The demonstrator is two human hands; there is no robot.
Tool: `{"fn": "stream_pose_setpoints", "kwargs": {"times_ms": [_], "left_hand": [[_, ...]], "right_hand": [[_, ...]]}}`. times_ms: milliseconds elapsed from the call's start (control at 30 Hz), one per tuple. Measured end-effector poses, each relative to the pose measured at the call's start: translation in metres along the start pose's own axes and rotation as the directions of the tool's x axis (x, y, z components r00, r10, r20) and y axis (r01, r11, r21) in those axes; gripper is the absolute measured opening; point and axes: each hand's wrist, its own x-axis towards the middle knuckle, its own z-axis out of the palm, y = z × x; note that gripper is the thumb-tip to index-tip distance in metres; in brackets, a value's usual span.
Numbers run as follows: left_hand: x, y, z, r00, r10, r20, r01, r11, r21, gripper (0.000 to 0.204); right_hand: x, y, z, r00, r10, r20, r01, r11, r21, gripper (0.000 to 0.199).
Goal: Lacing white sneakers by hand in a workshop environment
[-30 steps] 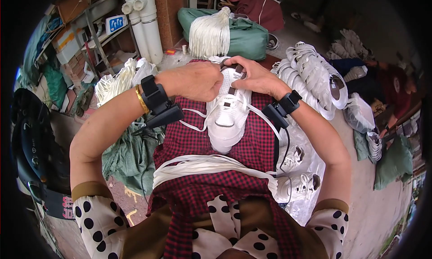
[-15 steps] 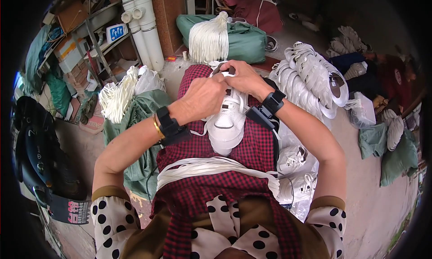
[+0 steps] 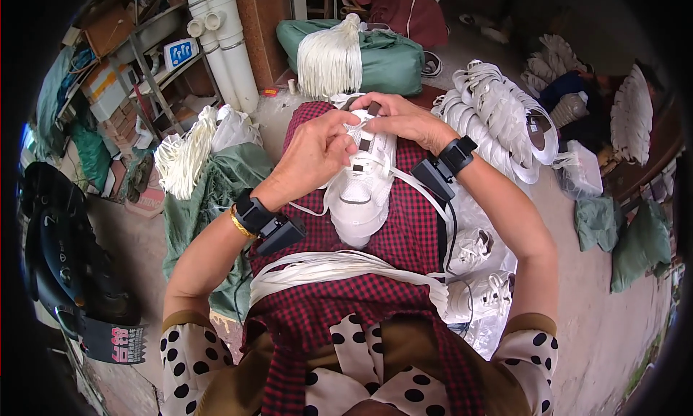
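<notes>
A white sneaker (image 3: 359,192) lies on my lap over a red-and-black checked apron (image 3: 411,232), its toe toward me. My right hand (image 3: 410,121) grips the sneaker's upper end, fingers curled over the tongue and collar. At the upper eyelets, the fingertips of my left hand (image 3: 315,150) are pinched together; what is between them is too small to make out. A flat white shoelace (image 3: 420,183) runs from the sneaker over the apron to the right, and another stretch shows at its left side. A bundle of white laces (image 3: 339,266) lies across my waist.
Laced white sneakers (image 3: 476,297) lie on clear plastic at my right. Beyond are stacked white shoe uppers (image 3: 498,116). A green sack (image 3: 393,58) with hanging white laces stands ahead, another green sack (image 3: 216,181) at left. Farther left are white pipes (image 3: 229,48) and a dark scooter (image 3: 72,250).
My left hand has shifted slightly left and its wrist has turned. The shoelace now stretches out to the right of the sneaker. At far right, a bundle of white uppers has risen.
</notes>
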Motion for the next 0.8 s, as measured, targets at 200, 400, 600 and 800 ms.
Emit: {"fn": "stream_pose_setpoints", "kwargs": {"times_ms": [200,400,600,800], "left_hand": [[0.003,-0.008,0.001,0.985,0.155,-0.074,-0.118,0.924,0.365,0.011],[0.0,-0.01,0.006,0.979,0.18,-0.091,-0.137,0.924,0.357,0.012],[-0.002,-0.017,0.007,0.985,0.078,-0.151,-0.022,0.941,0.339,0.011],[0.0,-0.019,0.007,0.983,0.151,-0.108,-0.097,0.912,0.398,0.009]], "right_hand": [[0.0,0.007,0.004,0.999,-0.024,-0.045,0.027,0.997,0.068,0.048],[0.003,0.009,-0.001,1.0,0.0,-0.024,0.001,0.999,0.039,0.046],[0.011,0.008,0.009,0.988,0.086,-0.132,-0.072,0.991,0.109,0.039],[0.011,0.005,0.014,0.972,0.111,-0.206,-0.087,0.989,0.121,0.032]]}}
